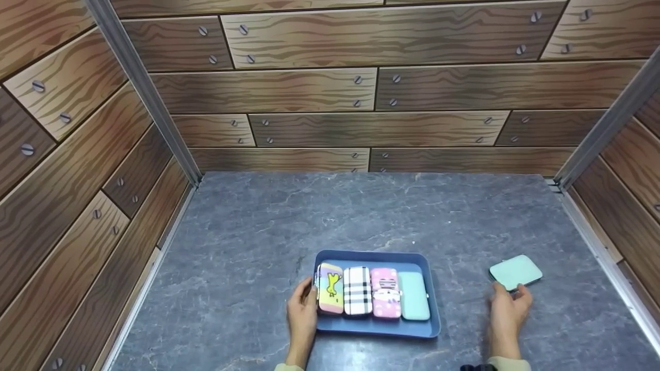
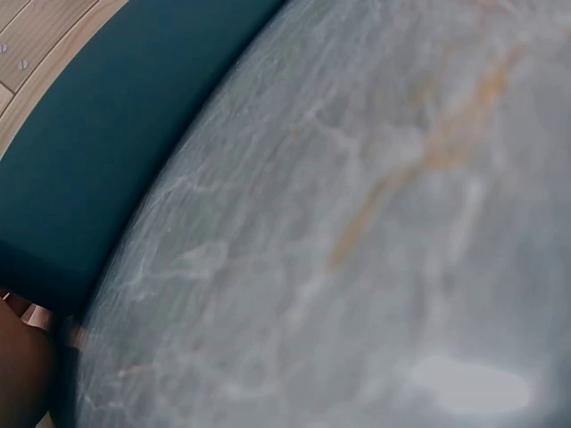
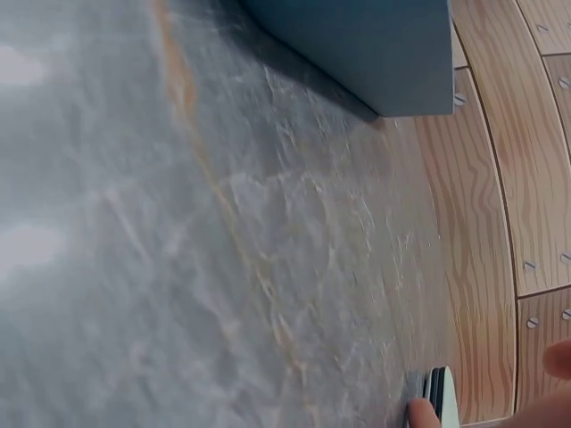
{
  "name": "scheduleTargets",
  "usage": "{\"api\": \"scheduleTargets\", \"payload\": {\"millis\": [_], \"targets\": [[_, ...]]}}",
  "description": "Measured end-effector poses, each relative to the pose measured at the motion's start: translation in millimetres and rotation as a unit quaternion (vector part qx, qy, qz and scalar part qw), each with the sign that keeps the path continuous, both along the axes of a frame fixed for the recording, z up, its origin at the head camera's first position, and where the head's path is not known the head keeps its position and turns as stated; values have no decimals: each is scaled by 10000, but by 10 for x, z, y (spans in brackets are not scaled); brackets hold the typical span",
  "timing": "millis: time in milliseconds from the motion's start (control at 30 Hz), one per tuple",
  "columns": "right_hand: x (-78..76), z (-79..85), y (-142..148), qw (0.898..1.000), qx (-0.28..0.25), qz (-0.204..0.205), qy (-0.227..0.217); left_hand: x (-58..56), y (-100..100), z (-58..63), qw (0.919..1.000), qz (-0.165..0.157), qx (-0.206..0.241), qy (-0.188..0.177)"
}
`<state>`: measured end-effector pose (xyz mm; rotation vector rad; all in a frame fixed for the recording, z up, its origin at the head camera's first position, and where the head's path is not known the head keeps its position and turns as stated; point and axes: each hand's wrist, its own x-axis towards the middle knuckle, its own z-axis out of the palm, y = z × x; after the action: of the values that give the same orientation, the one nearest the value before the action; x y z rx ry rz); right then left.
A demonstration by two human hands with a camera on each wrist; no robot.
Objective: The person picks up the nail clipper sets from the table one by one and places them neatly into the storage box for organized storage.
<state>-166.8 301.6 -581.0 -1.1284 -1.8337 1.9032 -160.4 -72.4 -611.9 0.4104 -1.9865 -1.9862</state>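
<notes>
A blue tray [image 1: 379,330] holds a row of small hard clasp cases. From the left these are a pastel case with a yellow animal [image 1: 331,288], a black-and-white checked case [image 1: 357,291], a pink case with a cartoon figure [image 1: 386,304] and a mint case [image 1: 414,296]. My left hand [image 1: 303,309] grips the tray's left wall, its fingers at the rim beside the pastel case. Off to the right, another mint-green case [image 1: 516,271] lies flat at table level. My right hand [image 1: 508,312] holds its near edge between thumb and fingers; the case's dark seam [image 3: 434,390] shows in the right wrist view.
The grey marbled tabletop [image 1: 330,211] runs back to a wood-patterned wall [image 1: 361,90]. Side walls with metal corner posts [image 1: 149,98] stand left and right. Between the tray and the right-hand case lies a stretch of tabletop.
</notes>
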Motion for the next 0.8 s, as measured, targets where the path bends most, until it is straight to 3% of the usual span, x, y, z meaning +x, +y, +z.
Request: {"api": "scheduleTargets", "payload": {"millis": [100,333,533,633,800], "targets": [[-5,-2,18,9999,-96,59,99,6,-5,4,10000,-9,-21,68],[-47,-20,98,9986,-475,-138,202,-69,-23,-244,10000,21,-2,-12],[-114,-14,199,9941,-948,-447,260,-83,-25,-272,9999,2,105,78],[-157,-17,262,9941,-957,-503,100,-91,-25,-268,9999,-4,129,46],[-256,-50,385,9937,-695,-659,-584,-65,-18,-185,10000,-22,59,-3]]}}
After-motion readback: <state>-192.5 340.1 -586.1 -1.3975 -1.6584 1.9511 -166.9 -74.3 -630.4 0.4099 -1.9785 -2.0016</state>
